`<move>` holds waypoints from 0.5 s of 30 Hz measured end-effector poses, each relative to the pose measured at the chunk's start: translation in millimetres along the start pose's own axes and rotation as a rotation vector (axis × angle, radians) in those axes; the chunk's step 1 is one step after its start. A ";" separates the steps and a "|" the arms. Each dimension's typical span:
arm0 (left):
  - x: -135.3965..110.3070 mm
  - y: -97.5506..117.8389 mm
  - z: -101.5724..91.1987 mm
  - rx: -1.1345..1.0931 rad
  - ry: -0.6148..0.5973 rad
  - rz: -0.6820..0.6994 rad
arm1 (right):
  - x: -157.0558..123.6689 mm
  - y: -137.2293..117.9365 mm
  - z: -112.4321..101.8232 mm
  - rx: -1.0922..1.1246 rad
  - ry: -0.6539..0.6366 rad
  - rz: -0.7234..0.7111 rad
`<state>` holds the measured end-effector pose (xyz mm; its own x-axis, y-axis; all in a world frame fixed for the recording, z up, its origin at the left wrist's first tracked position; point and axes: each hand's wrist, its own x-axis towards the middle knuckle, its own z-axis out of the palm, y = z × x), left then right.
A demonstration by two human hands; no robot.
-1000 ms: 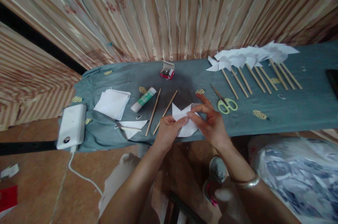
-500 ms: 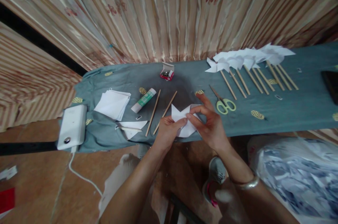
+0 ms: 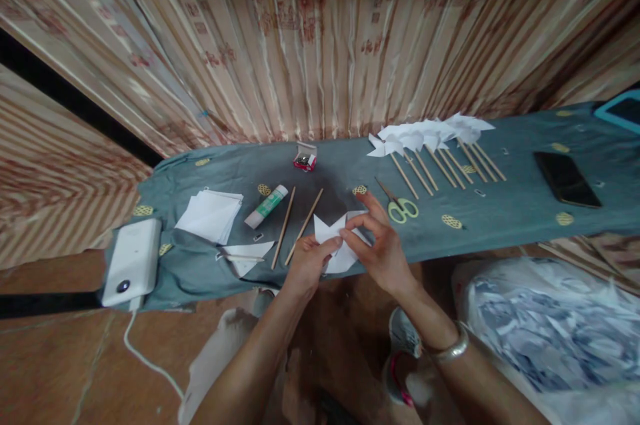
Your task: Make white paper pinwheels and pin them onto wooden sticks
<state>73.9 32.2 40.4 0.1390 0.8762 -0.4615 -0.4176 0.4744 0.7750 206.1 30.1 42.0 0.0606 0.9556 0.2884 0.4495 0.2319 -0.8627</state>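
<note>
Both hands meet over a white cut paper piece [image 3: 334, 238] at the near edge of the blue cloth-covered table [image 3: 500, 211]. My left hand [image 3: 306, 263] pinches its lower left part, thumb on top. My right hand [image 3: 379, 241] pinches a folded point at its middle, other fingers spread. Two wooden sticks [image 3: 293, 225] lie just left of the paper. A glue stick [image 3: 266, 206] lies beyond them. Green-handled scissors [image 3: 399, 205] lie right of my right hand.
A row of finished paper pinwheels on sticks [image 3: 433, 145] lies at the back right. A stack of white paper squares [image 3: 210, 215], a red pin box [image 3: 305, 158], a white power bank [image 3: 131, 263], a black phone [image 3: 565, 178] and a bag of paper scraps [image 3: 550, 325] are around.
The camera has tilted up and right, so the table sits lower and a phone shows. Both hands keep their hold on the paper, fingers shifting slightly at its middle.
</note>
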 end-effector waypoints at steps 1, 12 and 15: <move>-1.8 0.9 0.1 -0.006 -0.011 0.003 | -0.8 -1.4 -0.2 -0.011 0.006 -0.009; -21.9 7.9 8.2 -0.042 -0.120 0.022 | -12.0 -14.4 -10.7 -0.043 0.080 -0.060; -26.2 7.8 12.0 -0.033 -0.155 0.021 | -17.2 -17.9 -17.0 -0.075 0.124 -0.045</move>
<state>77.8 14.0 63.7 0.2657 0.8898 -0.3711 -0.4505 0.4549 0.7682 212.2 6.5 59.5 0.1462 0.9139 0.3788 0.5189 0.2551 -0.8159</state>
